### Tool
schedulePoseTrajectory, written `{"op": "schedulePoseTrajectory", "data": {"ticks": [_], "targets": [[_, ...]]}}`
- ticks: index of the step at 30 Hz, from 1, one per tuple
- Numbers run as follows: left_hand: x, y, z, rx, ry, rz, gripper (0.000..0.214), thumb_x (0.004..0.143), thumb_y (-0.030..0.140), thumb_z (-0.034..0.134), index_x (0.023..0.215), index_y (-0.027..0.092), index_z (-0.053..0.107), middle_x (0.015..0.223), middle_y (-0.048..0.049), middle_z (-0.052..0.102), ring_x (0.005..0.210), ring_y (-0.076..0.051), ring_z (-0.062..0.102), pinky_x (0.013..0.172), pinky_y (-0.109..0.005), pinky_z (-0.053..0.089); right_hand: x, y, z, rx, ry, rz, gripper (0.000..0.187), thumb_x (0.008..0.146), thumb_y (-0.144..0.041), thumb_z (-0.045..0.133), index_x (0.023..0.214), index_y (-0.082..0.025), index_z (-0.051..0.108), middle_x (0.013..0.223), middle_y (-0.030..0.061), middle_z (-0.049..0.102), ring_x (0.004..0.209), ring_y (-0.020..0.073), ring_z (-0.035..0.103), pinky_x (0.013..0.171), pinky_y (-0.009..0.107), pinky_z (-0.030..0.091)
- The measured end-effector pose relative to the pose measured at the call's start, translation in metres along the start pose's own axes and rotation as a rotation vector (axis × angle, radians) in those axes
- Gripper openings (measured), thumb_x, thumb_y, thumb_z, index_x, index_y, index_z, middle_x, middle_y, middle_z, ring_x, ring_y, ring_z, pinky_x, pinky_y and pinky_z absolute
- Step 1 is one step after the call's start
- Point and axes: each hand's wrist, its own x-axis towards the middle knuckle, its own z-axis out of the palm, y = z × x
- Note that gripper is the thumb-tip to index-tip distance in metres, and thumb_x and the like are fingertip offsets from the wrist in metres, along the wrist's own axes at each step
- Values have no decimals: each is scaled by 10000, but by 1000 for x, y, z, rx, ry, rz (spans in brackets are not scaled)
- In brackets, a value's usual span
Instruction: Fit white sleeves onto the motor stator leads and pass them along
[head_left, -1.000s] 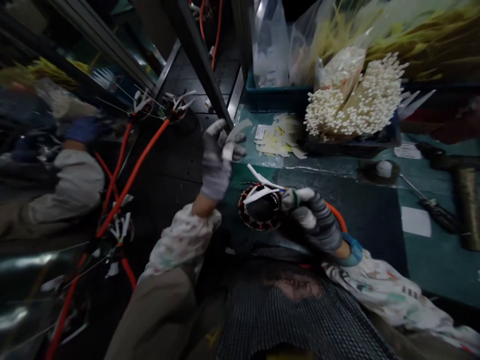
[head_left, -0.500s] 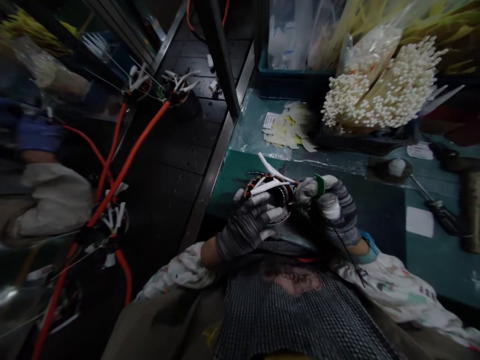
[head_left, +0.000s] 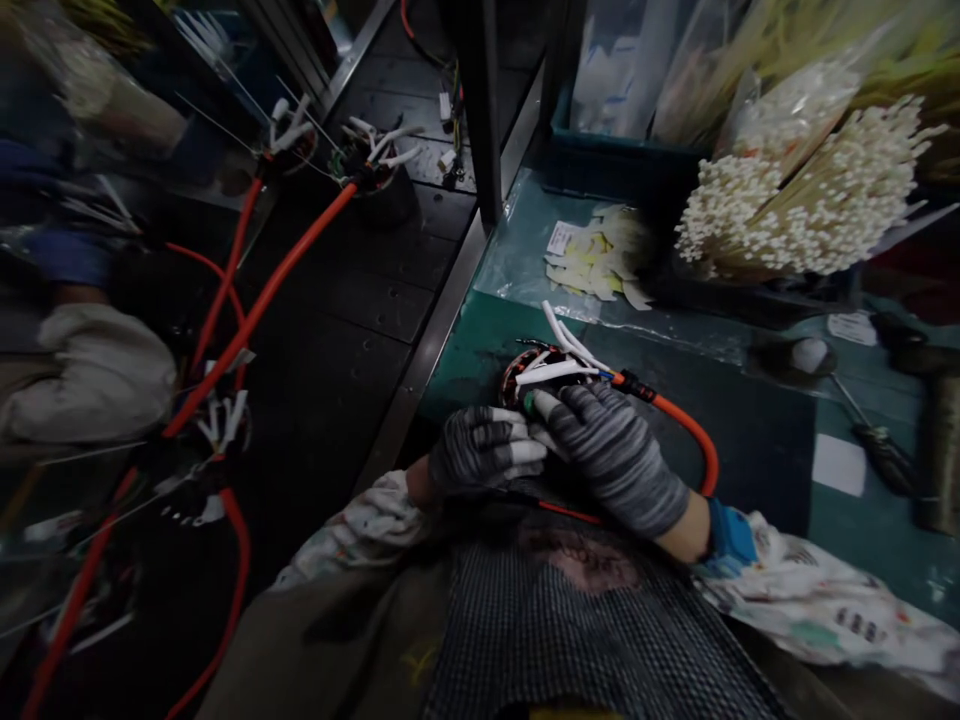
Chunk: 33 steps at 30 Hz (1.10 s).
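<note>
A round wound coil ring, like a motor stator (head_left: pixel 513 378), lies on the bench with white sleeves (head_left: pixel 559 371) sticking out over it. From its right side runs a thick orange cable (head_left: pixel 694 430), black at its near end. My left hand (head_left: pixel 487 447), in a striped grey glove with pale fingertips, is curled closed at the ring's near edge. My gloved right hand (head_left: pixel 619 455) reaches over the near side, its fingers drawn together and meeting the left fingertips. A small green piece (head_left: pixel 529 403) shows at the right fingertips. What either hand grips is hidden.
Bundled white-tipped sticks (head_left: pixel 806 200) stand at the back right. Yellow-white slips (head_left: pixel 600 255) lie under clear plastic. A screwdriver (head_left: pixel 881 455) and a white card (head_left: pixel 839 464) are on the right. On the left are orange cables (head_left: pixel 262 300) and a co-worker's blue-gloved hand (head_left: pixel 71 255).
My right hand has moved left and turned over, bringing the orange cable into view. The white round item it held no longer shows. My left hand has come off the ring's front and curled closed.
</note>
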Motion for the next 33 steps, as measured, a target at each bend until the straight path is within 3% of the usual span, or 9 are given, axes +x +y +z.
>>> {"op": "schedulePoseTrajectory", "data": {"ticks": [3,5,8,10,12,19,23,29,33], "targets": [[7,-10,-17,-126,71,-214,152,1070,356,628,1127,235,701,915,-5,791,883,-147,782,825,-265,652,2,-4,5,-118,-53,-32,297,1038,-234,637,1298,-158,760,1131,157,789,994,314,697,878,453,563],[15,-24,-21,-196,116,-464,318,1068,420,622,1318,229,664,1135,-86,791,1044,-202,784,899,-343,662,4,-3,7,-96,-2,-31,268,1050,-283,644,1255,-177,781,1073,137,792,956,296,687,862,431,552],[30,-51,-14,-360,-129,-656,754,910,548,812,1539,238,537,1531,-174,624,1414,-317,633,1125,-482,593,1,0,12,-48,85,1,242,1060,-307,635,1202,-196,796,972,106,778,882,264,665,825,402,542],[39,-63,-4,-555,-382,-633,907,837,461,900,1602,257,458,1598,-173,568,1479,-325,579,1200,-501,543,-7,0,16,-46,107,34,229,1059,-282,620,1179,-206,801,942,101,765,867,263,654,802,405,542],[45,-64,4,-670,-480,-582,1007,809,370,932,1643,283,374,1606,-164,559,1480,-318,580,1229,-511,519,-19,-2,19,-44,115,70,238,1050,-237,603,1180,-219,802,945,102,761,875,268,650,797,416,551],[46,-16,1,-412,-438,-445,1137,718,400,1008,1646,321,357,1685,-164,425,1607,-369,394,1311,-526,420,-56,-16,11,-51,161,58,317,950,-96,654,1165,-258,821,974,88,796,946,263,705,842,411,614],[40,-10,-5,-381,-476,-392,1226,740,374,995,1701,342,233,1736,-144,368,1672,-376,245,1326,-556,388,-57,-22,7,10,165,-11,295,951,-58,640,1094,-230,832,1014,93,823,1011,259,729,883,410,633],[23,-9,-15,-443,-468,-467,926,956,369,774,1694,402,216,1827,-96,131,1700,-335,164,1320,-554,398,-66,-29,5,151,78,-23,323,972,-90,628,1220,-199,803,1125,107,828,1077,255,730,942,410,642],[16,-1,-12,-441,-384,-500,801,1012,442,660,1681,407,222,1822,-97,140,1691,-345,199,1321,-598,377,-73,-26,-13,224,143,-73,368,994,-95,620,1298,-244,766,1206,75,812,1139,241,717,1014,398,629]]}}
